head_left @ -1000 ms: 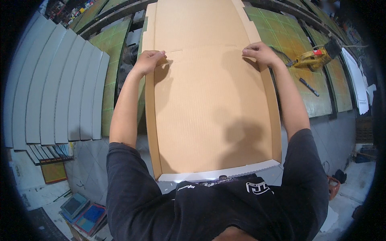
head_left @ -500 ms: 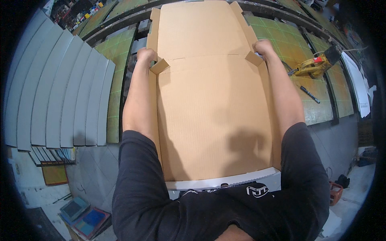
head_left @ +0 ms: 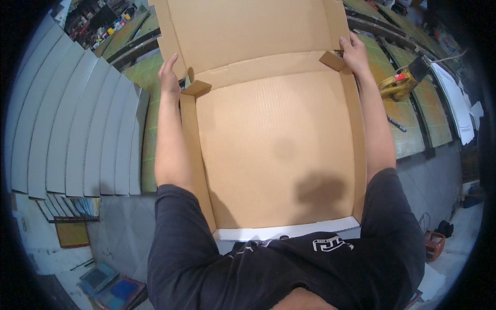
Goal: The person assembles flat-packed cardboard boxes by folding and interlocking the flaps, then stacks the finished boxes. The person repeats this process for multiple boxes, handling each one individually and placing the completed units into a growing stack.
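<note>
A large cardboard box (head_left: 279, 134), plain brown inside with a white front edge, stands open before my body. Its hinged lid (head_left: 258, 33) rises at the far end, tilted up, with side flaps along both edges. At the lid's left hinge corner, my left hand (head_left: 169, 78) holds the box edge, fingers pointing up along the flap. My right hand (head_left: 355, 56) grips the opposite corner, its fingers around the lid's side flap. Small folded tabs, the left tab (head_left: 197, 87) and right tab (head_left: 332, 60), stick inward at the two far corners. Part of each hand is hidden behind the cardboard.
A row of stacked grey-white boxes (head_left: 77, 124) stands on the left. Green-lined work boards (head_left: 403, 98) lie beyond the box, with a yellow power tool (head_left: 397, 87), a dark marker (head_left: 397, 123) and white paper sheets (head_left: 452, 98) on the right. Printing frames (head_left: 111, 289) lie lower left.
The lid has swung up from lying nearly flat, bending at the hinge toward me. Both hands have gone from fists to more extended fingers at the hinge corners, the right one slightly higher.
</note>
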Demonstrator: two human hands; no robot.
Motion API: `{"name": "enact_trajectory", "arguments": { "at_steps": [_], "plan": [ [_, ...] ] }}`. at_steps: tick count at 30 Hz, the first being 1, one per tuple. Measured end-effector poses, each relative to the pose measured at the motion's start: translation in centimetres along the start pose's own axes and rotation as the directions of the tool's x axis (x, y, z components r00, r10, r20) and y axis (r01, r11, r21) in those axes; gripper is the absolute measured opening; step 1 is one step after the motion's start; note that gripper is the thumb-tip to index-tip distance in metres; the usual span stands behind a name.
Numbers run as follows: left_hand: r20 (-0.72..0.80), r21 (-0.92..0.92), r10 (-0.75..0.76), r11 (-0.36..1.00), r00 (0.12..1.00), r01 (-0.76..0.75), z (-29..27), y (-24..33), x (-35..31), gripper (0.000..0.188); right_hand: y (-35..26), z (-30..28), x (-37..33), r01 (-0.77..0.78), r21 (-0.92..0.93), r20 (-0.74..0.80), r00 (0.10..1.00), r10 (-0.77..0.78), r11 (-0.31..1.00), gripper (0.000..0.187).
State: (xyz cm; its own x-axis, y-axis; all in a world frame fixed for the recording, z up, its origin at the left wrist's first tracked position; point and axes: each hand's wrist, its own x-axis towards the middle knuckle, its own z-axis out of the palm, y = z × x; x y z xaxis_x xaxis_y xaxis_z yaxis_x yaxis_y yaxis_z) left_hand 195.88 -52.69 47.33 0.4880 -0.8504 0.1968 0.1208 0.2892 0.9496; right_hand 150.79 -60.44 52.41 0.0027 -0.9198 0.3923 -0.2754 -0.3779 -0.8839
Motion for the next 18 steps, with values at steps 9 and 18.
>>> {"name": "enact_trajectory", "arguments": {
  "at_steps": [9,18],
  "plan": [
    [0.123,-0.126,-0.083,0.987,0.989,0.098,3.2,7.5,-7.0,0.036,-3.4,-0.2,-2.6,0.043,0.320,-0.207,0.978,0.026,0.947,0.027],
    [0.400,0.030,-0.141,0.990,0.906,0.141,1.3,7.4,-9.7,0.081,-3.3,-2.2,-4.8,-0.112,-0.159,0.037,0.992,0.120,0.981,0.031]
  ]
}}
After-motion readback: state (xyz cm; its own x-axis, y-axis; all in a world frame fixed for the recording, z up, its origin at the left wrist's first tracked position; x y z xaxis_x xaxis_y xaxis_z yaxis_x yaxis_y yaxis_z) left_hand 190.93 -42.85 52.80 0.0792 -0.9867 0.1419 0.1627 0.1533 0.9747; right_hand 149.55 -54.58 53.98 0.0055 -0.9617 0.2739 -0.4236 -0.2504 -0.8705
